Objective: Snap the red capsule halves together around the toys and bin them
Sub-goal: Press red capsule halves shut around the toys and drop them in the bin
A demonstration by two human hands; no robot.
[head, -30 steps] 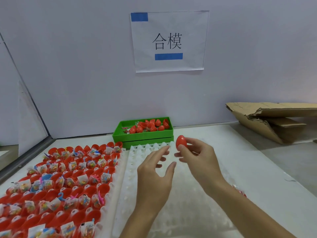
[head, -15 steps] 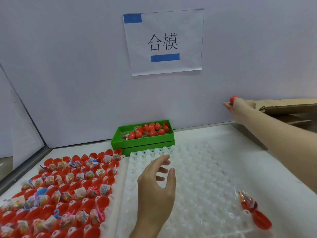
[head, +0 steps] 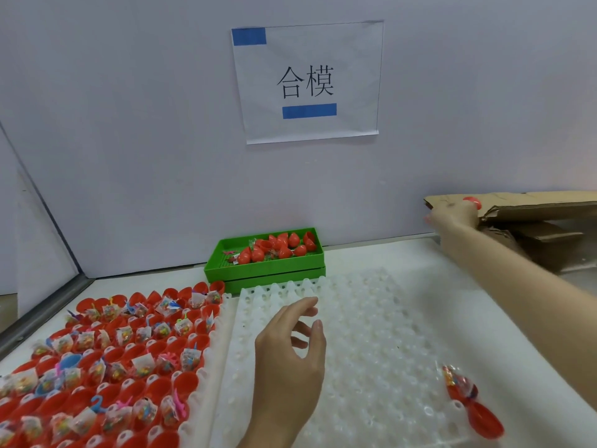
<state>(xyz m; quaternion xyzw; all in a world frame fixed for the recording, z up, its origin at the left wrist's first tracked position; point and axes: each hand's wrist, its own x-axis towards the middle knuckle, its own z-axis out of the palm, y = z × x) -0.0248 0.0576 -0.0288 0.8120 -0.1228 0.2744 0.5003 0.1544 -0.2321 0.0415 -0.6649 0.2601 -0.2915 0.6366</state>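
My right hand (head: 452, 216) is stretched out to the far right, at the torn flap of a cardboard box (head: 533, 205). A closed red capsule (head: 472, 202) shows just above that hand, against the flap. Motion blur hides whether the fingers still hold it. My left hand (head: 290, 350) hovers over the empty white dimpled tray (head: 371, 318) with loosely bent fingers, holding nothing. Near the tray's right front edge lies an open red capsule with a bagged toy (head: 465, 396). On the left, a tray holds several red capsule halves (head: 97, 367), most with bagged toys in them.
A green bin (head: 265, 273) with several red capsules (head: 281, 245) stands against the back wall, behind both trays. A paper sign (head: 307, 82) hangs on the wall above. A metal rail borders the table on the left.
My right hand carried the closed capsule from the middle of the table up and right to the cardboard box. The left hand stayed over the white tray. My view shifted slightly.
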